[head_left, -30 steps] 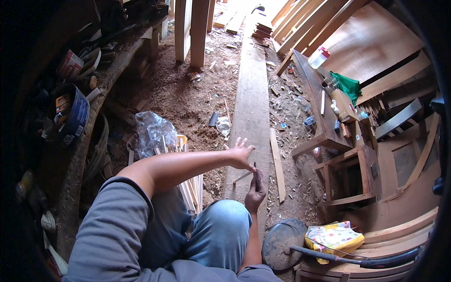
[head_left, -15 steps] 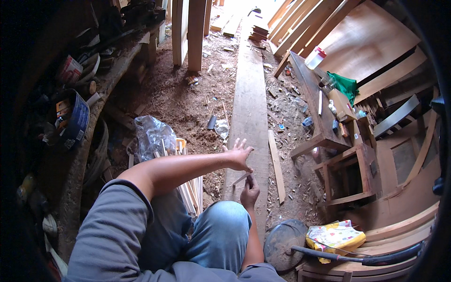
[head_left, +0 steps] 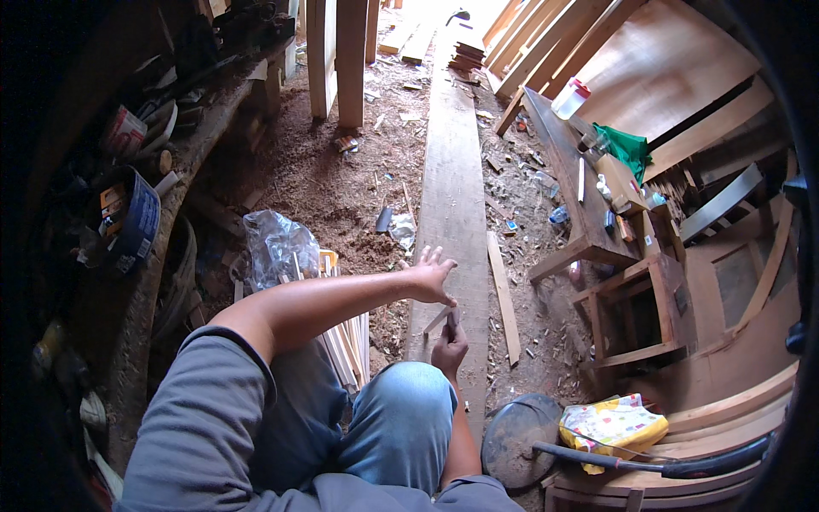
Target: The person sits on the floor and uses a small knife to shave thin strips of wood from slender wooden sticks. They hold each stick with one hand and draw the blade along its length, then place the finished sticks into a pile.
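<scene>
My left hand [head_left: 433,278] reaches across above the long plank [head_left: 453,171], its fingers spread and its thumb pointing down at my right fingertips. My right hand [head_left: 450,350] is closed just below it, near my knee. Between the hands is a short, thin wooden strip [head_left: 437,320], slanting over the plank, with its upper end at my right fingertips. Something small and dark also shows at those fingertips, too small to name. Beside my left leg, a bundle of thin wooden sticks [head_left: 348,348] leans under my left forearm.
A clear plastic bag [head_left: 280,243] lies left of the plank on sawdust. To the right are a loose wooden slat [head_left: 502,299], a low wooden table [head_left: 567,183] with a red-lidded container [head_left: 570,100], a round dusty disc [head_left: 518,439] and a yellow patterned packet [head_left: 614,427].
Both hands have shifted slightly up and to the left, staying close together with the strip between them. The surroundings show only a small change of viewpoint.
</scene>
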The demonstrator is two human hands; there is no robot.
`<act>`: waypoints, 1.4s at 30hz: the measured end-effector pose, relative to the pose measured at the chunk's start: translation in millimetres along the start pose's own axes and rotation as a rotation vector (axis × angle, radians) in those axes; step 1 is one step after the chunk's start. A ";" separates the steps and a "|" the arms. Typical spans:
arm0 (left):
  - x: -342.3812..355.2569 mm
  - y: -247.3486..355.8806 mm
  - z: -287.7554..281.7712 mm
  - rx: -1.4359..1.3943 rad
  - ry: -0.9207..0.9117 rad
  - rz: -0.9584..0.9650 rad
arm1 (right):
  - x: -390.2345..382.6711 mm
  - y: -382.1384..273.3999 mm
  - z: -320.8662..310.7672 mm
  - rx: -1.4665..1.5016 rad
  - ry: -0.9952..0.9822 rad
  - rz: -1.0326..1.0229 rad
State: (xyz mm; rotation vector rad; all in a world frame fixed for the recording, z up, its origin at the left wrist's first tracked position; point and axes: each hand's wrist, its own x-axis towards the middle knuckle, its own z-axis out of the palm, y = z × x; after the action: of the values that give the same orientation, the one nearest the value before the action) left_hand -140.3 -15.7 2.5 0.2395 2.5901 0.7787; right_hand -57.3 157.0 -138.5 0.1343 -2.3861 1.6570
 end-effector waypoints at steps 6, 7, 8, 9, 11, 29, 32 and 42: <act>3.0 0.1 3.4 -0.012 0.037 -0.010 | -1.9 23.2 4.2 -0.238 -0.146 0.161; 3.7 -0.1 4.0 -0.017 0.038 -0.025 | 1.1 27.3 6.3 -0.244 -0.139 0.127; 3.7 0.0 5.6 -0.029 0.034 -0.020 | 2.7 30.2 7.1 -0.253 -0.112 0.103; 4.5 -0.3 6.4 -0.034 0.031 -0.024 | 5.5 32.1 8.8 -0.257 -0.096 0.067; 5.5 -0.7 9.0 -0.069 0.002 -0.038 | 9.8 33.5 10.0 -0.254 -0.046 0.011; -0.7 -0.9 6.1 -0.042 -0.032 0.108 | 17.9 28.1 -4.7 -0.197 -0.158 0.126; -4.0 3.1 5.4 -0.005 -0.037 0.096 | 17.8 28.3 -4.2 -0.206 -0.137 0.099; -6.7 6.3 8.1 -0.022 -0.065 0.093 | 20.1 26.8 -4.1 -0.290 -0.179 0.083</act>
State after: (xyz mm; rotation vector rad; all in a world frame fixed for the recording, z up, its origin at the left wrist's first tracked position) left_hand -130.5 -8.4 2.2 0.3748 2.5228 0.8169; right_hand -81.8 171.5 -156.7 0.1397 -2.7712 1.3616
